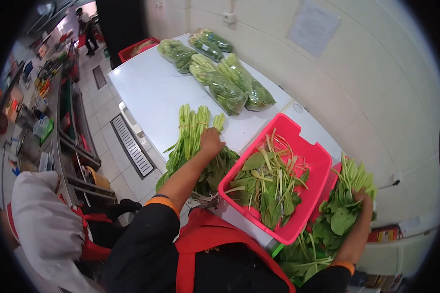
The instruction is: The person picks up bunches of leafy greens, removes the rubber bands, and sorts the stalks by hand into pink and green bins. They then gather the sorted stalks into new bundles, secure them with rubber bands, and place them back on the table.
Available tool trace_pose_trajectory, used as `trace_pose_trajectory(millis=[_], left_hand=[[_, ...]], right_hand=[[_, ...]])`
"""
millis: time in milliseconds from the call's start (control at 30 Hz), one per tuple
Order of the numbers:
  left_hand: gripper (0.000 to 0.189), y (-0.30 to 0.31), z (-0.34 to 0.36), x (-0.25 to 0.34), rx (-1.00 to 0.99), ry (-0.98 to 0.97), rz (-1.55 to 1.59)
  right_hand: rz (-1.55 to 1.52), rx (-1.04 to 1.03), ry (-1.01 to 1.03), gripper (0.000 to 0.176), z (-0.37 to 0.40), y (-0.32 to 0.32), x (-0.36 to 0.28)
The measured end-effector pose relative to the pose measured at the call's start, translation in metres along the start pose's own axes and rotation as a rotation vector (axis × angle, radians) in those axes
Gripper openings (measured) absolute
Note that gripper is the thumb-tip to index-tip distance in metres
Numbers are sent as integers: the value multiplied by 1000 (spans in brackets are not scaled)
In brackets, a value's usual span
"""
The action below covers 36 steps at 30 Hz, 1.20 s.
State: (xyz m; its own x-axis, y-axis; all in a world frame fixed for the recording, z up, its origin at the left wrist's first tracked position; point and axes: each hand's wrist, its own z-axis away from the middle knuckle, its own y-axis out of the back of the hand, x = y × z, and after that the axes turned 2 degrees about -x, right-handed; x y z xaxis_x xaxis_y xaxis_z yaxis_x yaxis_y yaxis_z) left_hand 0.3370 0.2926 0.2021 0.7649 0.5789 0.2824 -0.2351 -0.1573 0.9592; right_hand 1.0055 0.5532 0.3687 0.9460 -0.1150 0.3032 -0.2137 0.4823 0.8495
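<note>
My left hand (211, 141) is closed around the stems of a bunch of leafy greens at the right side of a pile. Several tied bunches of leafy greens (190, 129) lie beside it, stems pointing away and leaves hanging toward me. On the far right, my right hand (361, 196) grips another bunch of leafy greens (344, 217), its pale stems upward; its fingers are partly hidden by stems and leaves. Between my hands stands a red plastic basket (322, 168) with loose leaves and cut stems (269, 180) inside.
Several clear bags of greens (220, 83) lie at the back of the white table (142, 85), against the wall. A red crate (132, 49) stands beyond its far end. At left, a person in a white top (46, 219) stands close to me, near metal counters (63, 122).
</note>
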Motion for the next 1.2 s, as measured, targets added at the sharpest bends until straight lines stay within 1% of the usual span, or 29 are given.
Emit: trace_pose_trajectory(millis=[33,67,100,133,167,267,367,433,467,500,567,633,667,700,767,833,867,900,933,1000,1033,1067,1100,1133,1167,1200], left_hand=[[62,1,-3,6,0,29,-20],[60,-4,-11,6,18,48,-10],[59,-13,-20,4,31,62,-2],[58,-9,-21,6,40,69,9],[57,-2,-25,7,-55,86,56],[62,7,-46,4,-349,20,75],[56,16,-21,15,107,-209,150],[53,44,-9,26,126,-520,560],[51,64,-4,32,123,-682,762],[50,86,3,43,66,-655,875],[48,134,21,72,-70,-595,1095],[52,174,37,100,-77,-588,1193],[54,193,43,112,-80,-589,1239],[53,211,54,123,-21,-666,1246],[53,233,86,141,102,-816,1271],[57,238,117,155,248,-887,1093],[59,239,133,159,324,-909,999],[61,242,148,162,256,-979,935],[63,243,161,163,197,-1034,860],[66,215,169,161,53,-939,1120],[65,216,171,157,-106,-863,1159],[65,218,171,152,-258,-777,1203],[66,208,171,149,-239,-842,1208],[68,192,168,147,-227,-904,1215],[70,181,165,146,-396,-911,1314],[71,170,163,147,-362,-929,1347]], right_hand=[[-20,38,-18,108,9,-9,-6],[-46,72,-41,108,17,-11,-10],[-172,59,8,107,22,-5,-10],[-297,43,49,105,30,0,-3],[-428,35,87,103,35,5,2],[-532,155,183,97,12,0,40],[-402,484,-18,84,67,23,40],[-389,861,48,79,93,26,43],[-401,958,118,75,127,36,32],[-407,1051,187,71,163,53,15],[-451,1204,370,62,204,74,-8],[-516,1280,548,48,270,100,-58],[-615,1255,701,44,296,109,-80],[-712,1229,854,39,319,112,-100],[-798,1073,1014,34,356,105,-139],[-800,774,1311,35,382,97,-173],[-784,844,1287,35,401,89,-197],[-768,906,1277,36,415,83,-214],[-797,843,1223,35,416,76,-219],[-843,702,1157,34,418,62,-233],[-830,674,1135,27,424,62,-233],[-838,619,1087,24,419,54,-234],[-838,559,1036,22,411,45,-235],[-805,609,1035,20,406,39,-236],[-769,659,1028,19,402,33,-237],[-713,834,1057,17,401,28,-241]])
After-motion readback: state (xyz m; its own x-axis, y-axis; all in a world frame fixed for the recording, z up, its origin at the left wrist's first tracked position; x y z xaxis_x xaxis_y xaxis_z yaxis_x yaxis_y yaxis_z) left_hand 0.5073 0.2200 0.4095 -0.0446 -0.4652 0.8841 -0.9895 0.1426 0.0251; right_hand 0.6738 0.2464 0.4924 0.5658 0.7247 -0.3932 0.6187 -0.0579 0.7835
